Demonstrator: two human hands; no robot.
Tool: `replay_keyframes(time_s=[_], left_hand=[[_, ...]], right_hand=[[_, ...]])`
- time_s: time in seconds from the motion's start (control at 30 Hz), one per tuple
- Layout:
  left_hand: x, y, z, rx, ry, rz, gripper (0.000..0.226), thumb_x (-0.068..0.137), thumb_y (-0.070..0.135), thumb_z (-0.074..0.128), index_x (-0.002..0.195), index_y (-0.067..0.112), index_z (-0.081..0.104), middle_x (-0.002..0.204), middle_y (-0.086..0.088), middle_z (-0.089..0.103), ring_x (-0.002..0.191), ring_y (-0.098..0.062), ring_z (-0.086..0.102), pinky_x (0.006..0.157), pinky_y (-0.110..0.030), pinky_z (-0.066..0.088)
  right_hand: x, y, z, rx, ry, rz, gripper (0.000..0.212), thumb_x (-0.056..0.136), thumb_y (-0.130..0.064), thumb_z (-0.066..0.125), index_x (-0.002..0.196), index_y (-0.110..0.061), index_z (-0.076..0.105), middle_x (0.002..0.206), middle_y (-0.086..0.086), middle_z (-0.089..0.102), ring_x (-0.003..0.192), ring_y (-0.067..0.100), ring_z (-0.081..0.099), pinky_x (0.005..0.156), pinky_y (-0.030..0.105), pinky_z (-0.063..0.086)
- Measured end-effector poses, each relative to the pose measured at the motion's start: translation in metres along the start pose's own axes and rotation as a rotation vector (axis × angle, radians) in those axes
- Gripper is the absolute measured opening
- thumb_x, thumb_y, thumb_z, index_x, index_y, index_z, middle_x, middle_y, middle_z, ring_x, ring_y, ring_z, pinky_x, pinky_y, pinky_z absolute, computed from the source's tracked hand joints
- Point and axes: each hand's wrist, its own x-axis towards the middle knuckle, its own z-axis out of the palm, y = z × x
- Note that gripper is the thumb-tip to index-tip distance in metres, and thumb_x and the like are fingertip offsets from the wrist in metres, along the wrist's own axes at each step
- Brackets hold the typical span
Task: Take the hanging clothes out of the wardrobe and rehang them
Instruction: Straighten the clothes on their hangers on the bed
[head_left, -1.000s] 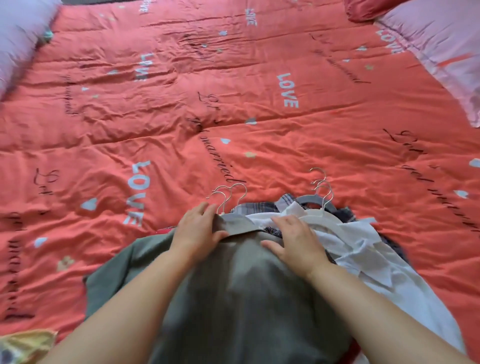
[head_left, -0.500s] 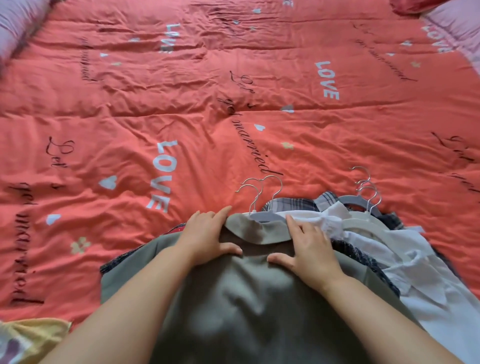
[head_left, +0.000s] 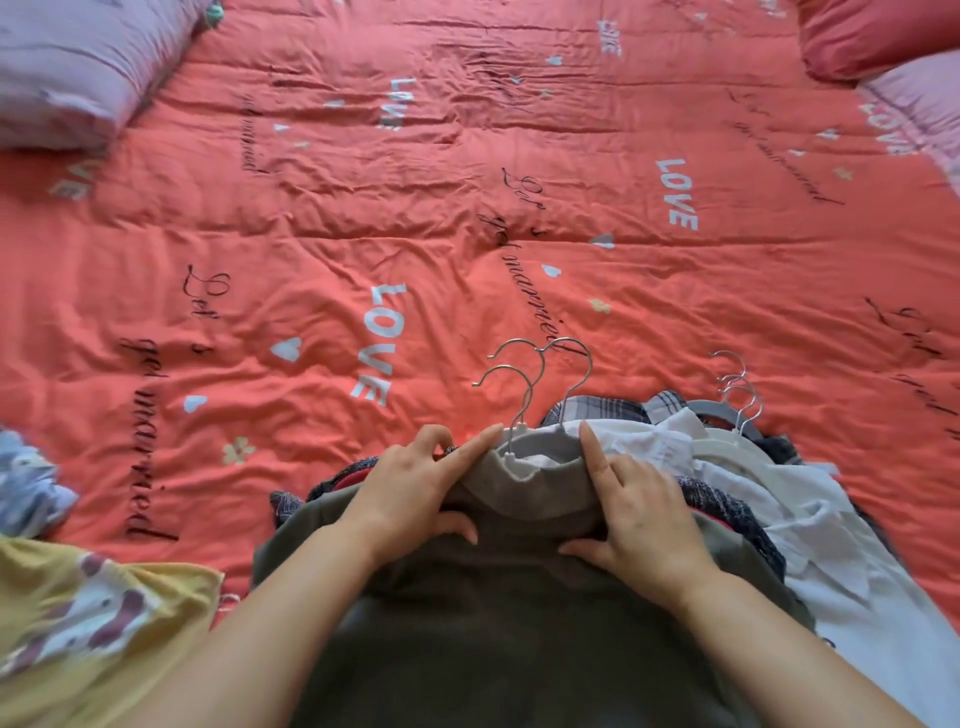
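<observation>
the left hand (head_left: 415, 488) and right hand (head_left: 644, 514) pinch the collar of the grey top (head_left: 519, 623) on its white hanger (head_left: 545, 444), atop the pile (head_left: 779, 493) on the red quilt (head_left: 467, 234); next, probably, easing 1 hanger arm out.

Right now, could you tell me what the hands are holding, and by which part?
The left hand and right hand both grip the grey-green top by its collar, one each side.
</observation>
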Motion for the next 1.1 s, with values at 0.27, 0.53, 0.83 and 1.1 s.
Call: replay_keyframes(time_s=[0.27, 0.53, 0.83, 1.1], left_hand=[[-0.089, 0.004, -0.060, -0.029, 0.060, -0.058, 0.105, 0.070, 0.050, 0.072, 0.125, 0.064, -0.016, 0.113, -0.003, 0.046, 0.094, -0.029, 0.054, 0.090, -0.037, 0.043], [-0.208, 0.000, -0.155, -0.019, 0.153, -0.099, 0.105, 0.069, 0.051, 0.072, 0.121, 0.067, -0.017, 0.109, -0.002, 0.048, 0.096, -0.027, 0.056, 0.088, -0.035, 0.045], [-0.330, 0.015, -0.235, -0.014, 0.297, -0.021, 0.105, 0.073, 0.045, 0.072, 0.117, 0.074, -0.019, 0.111, -0.001, 0.048, 0.097, -0.024, 0.055, 0.090, -0.031, 0.040], [-0.445, 0.045, -0.262, 0.019, 0.372, -0.051, 0.101, 0.072, 0.048, 0.070, 0.117, 0.078, -0.015, 0.106, 0.000, 0.045, 0.097, -0.024, 0.052, 0.094, -0.040, 0.043]], right_hand=[[-0.020, -0.064, -0.064, 0.052, 0.109, -0.116, 0.118, 0.045, -0.054, 0.084, 0.142, -0.013, 0.029, 0.078, 0.005, 0.057, 0.067, 0.028, 0.059, 0.059, 0.040, 0.050], [-0.046, -0.168, -0.159, 0.094, 0.127, -0.226, 0.121, 0.047, -0.054, 0.083, 0.145, -0.016, 0.023, 0.079, 0.005, 0.058, 0.068, 0.029, 0.060, 0.062, 0.039, 0.049], [-0.109, -0.263, -0.255, 0.037, 0.259, -0.263, 0.122, 0.043, -0.057, 0.084, 0.143, -0.014, 0.028, 0.079, 0.002, 0.057, 0.068, 0.025, 0.061, 0.061, 0.039, 0.051], [-0.184, -0.326, -0.297, 0.029, 0.369, -0.326, 0.120, 0.044, -0.061, 0.081, 0.142, -0.014, 0.029, 0.080, 0.001, 0.058, 0.069, 0.023, 0.061, 0.063, 0.036, 0.051]])
